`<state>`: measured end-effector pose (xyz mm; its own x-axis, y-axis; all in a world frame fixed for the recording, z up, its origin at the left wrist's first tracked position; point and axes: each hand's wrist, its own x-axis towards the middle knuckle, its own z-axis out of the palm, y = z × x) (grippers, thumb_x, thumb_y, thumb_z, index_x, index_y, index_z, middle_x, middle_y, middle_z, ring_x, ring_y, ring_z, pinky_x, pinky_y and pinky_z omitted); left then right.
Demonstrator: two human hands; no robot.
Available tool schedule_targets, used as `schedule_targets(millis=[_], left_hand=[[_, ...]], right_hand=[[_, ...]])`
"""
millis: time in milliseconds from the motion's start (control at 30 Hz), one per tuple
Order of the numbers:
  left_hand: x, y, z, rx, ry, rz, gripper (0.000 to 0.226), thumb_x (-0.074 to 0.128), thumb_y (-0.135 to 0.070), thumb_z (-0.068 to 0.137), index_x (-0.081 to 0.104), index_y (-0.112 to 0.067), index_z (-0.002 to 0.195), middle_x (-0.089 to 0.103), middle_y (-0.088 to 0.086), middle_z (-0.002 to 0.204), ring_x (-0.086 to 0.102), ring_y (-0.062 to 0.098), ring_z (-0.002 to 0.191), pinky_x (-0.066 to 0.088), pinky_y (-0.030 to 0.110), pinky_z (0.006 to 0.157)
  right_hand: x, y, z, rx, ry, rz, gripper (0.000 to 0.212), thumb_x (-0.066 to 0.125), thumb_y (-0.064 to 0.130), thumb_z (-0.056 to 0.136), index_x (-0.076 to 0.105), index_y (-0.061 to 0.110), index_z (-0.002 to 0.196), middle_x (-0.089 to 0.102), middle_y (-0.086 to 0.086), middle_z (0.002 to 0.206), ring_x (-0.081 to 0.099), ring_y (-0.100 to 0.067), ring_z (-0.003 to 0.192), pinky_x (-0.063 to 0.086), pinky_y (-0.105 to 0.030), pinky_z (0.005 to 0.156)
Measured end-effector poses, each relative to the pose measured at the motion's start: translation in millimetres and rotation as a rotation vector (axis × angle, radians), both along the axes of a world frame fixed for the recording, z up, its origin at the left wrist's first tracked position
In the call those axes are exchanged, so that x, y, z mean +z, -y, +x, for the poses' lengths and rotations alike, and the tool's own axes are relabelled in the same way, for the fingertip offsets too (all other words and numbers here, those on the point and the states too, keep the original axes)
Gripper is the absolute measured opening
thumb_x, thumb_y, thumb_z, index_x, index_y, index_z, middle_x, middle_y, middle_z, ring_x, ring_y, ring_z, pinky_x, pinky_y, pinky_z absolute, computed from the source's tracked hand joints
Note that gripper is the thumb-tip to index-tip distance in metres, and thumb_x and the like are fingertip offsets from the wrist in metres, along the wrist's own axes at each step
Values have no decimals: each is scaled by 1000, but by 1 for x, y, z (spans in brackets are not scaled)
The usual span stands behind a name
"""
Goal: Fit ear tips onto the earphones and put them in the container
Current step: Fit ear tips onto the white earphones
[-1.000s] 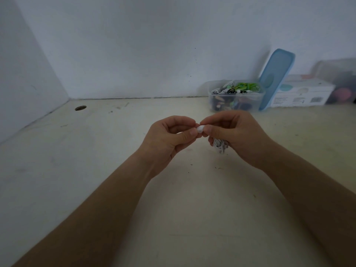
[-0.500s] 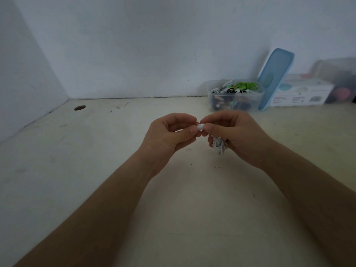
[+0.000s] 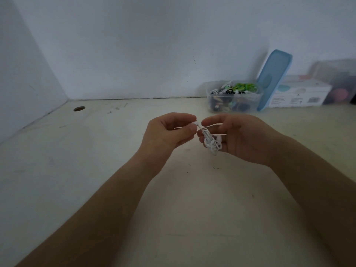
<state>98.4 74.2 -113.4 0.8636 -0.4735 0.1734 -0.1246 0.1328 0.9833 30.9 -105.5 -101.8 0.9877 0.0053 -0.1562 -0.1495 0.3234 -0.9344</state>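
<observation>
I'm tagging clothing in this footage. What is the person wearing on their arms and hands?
Nothing visible. The left forearm and right forearm are bare, no sleeves in frame. The left hand and right hand show no gloves, rings, watch or wristbands.

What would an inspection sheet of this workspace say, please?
Surface: pale table, scuffed, with one round hole.
Job's things: white earphones held in both hands; clear container at the back, holding other earphones, its blue lid leaning beside it.
Clutter: white box right of the lid.
Grippers: left hand pinches one earbud; right hand holds the bunched lead.
Cables: only that lead.
Surroundings: bare white walls.
</observation>
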Motion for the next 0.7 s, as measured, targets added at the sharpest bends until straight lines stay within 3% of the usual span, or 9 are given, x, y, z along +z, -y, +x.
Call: schedule_targets(millis=[100,267,367,467,700], left_hand=[[2,0,0,-9,-54,-58,16,73,-1,83,74,-10,96,74,14,98,71,20,89,56,27,81],[2,-1,0,-29,-32,-27,17,74,-1,82,72,-10,97,73,12,96,71,22,87,55,28,80],[2,0,-3,1,120,133,18,78,-6,80,74,-15,95,75,-1,87,70,13,77,55,23,74],[-2,3,-5,27,319,315,18,82,-15,78,75,-20,93,74,-6,83,69,9,71,55,17,70],[-12,7,-5,-15,554,590,13,83,-25,76,75,-30,84,73,-16,78,65,5,72,48,9,66]], right_hand=[[-1,2,-2,0,64,-22,41,31,-22,86,60,-2,106,70,-22,96,72,-31,86,59,-36,80],[0,6,-2,-120,144,15,32,45,-18,89,63,2,106,73,-21,106,73,-31,95,60,-31,80],[0,9,0,-203,190,32,27,60,-8,79,66,4,103,73,-20,109,71,-32,103,59,-33,84],[0,11,-1,-253,206,27,23,60,-9,80,66,2,99,74,-20,102,73,-29,94,62,-32,76],[-4,22,-1,-293,114,-429,21,71,-9,80,69,6,95,77,-13,90,75,-28,89,59,-36,78]])
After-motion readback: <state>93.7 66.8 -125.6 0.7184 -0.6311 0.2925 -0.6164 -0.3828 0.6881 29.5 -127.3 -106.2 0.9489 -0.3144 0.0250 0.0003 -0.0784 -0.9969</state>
